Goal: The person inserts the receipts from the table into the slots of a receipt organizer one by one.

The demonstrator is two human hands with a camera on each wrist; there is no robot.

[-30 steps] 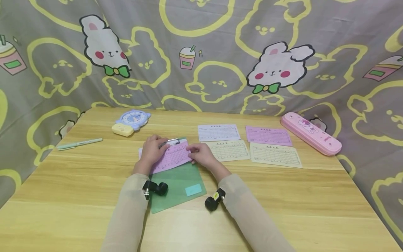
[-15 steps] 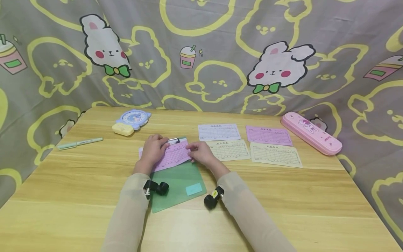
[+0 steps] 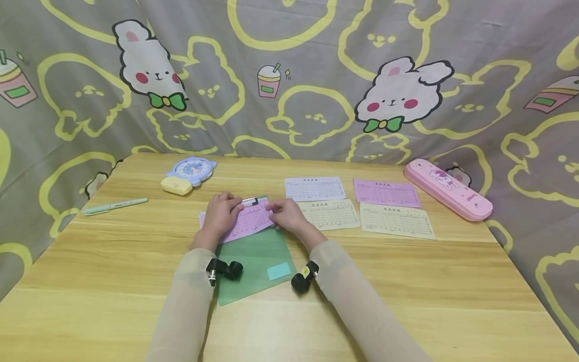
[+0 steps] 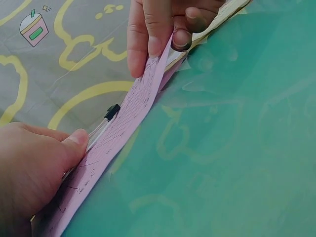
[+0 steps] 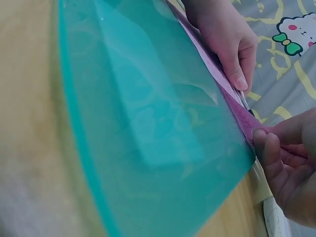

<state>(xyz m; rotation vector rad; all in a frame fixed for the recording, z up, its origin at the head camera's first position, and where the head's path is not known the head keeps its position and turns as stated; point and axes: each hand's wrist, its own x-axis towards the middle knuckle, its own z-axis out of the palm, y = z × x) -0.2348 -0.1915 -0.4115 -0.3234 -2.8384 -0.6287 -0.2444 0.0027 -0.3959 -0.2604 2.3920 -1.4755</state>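
In the head view a green clipboard (image 3: pixel 253 274) with a light blue label lies at an angle on the table. A pink printed form (image 3: pixel 249 223) lies across its top, below the metal clip (image 3: pixel 251 202). My left hand (image 3: pixel 220 217) is at the clip's left end; in the left wrist view its thumb and forefinger pinch the wire lever. My right hand (image 3: pixel 288 217) pinches the form's right edge between thumb and fingers, as the right wrist view shows. In the left wrist view that edge of the form (image 4: pixel 133 106) is lifted a little near the right hand (image 4: pixel 165 27).
Two cream forms (image 3: pixel 398 221), a lilac form (image 3: pixel 314 188) and another pink form (image 3: pixel 386 193) lie to the right. Beyond them is a pink pencil case (image 3: pixel 448 188). At left lie a pale green pen (image 3: pixel 115 206), a yellow case (image 3: pixel 176 186) and a blue clock-like dial (image 3: pixel 192 170).
My right hand and forearm have shifted slightly forward and left, and the form's lower edge has moved up a little with them. The left hand stays at the clip.
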